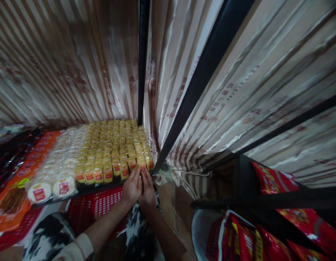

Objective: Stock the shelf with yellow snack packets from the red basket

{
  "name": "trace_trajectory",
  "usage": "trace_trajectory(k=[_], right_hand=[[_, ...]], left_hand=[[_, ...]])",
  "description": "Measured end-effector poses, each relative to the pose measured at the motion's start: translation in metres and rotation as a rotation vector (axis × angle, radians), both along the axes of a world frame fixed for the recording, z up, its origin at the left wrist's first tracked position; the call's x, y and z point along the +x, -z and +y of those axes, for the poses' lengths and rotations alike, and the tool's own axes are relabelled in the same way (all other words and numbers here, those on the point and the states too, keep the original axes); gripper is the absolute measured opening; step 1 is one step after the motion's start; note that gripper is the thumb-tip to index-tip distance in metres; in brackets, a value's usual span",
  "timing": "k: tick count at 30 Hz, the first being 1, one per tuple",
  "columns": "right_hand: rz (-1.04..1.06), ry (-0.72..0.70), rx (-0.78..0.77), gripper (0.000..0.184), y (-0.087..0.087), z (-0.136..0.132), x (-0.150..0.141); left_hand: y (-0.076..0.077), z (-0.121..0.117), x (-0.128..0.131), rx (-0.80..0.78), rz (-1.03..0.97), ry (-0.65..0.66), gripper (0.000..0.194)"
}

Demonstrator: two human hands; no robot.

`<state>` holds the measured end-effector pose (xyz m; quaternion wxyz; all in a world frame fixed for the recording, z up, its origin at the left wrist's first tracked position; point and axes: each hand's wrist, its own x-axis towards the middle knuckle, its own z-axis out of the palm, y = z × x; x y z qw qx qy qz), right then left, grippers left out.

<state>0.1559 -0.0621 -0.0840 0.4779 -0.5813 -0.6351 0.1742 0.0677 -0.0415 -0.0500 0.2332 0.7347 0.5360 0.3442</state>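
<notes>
Where left hand (132, 187) meets right hand (147, 191), yellow packets (141, 160) seemingly touch both.

yellow wrapped packets (109, 146) in rows

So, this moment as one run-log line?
left hand: fingertips at front-row yellow packets; right hand: alongside, same packets; grip: unclear; nearby: white packets, red basket

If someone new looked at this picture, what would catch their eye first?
Likely the block of yellow packets left of centre, lined up in rows, with the left hand and right hand close together at its front edge, near the right end. After that, the orange packages at far left, and the pale curtain behind.
</notes>
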Motion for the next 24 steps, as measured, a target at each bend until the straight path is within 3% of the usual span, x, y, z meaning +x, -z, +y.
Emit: trace_trajectory(k=[11,16,24], right_hand=[[-0.123,-0.053,0.047,0.046,-0.012,-0.002,0.001],[-0.187,-0.026,0.087,0.045,-0.010,-0.004,0.000],[-0.253,-0.001,0.141,0.046,-0.008,-0.002,0.000]], left_hand=[[-0.004,0.003,-0.006,-0.034,-0.010,0.089,0.047],[-0.001,-0.002,-0.010,-0.045,-0.094,0.057,0.052],[0.004,0.004,-0.009,-0.095,-0.133,0.113,0.052]])
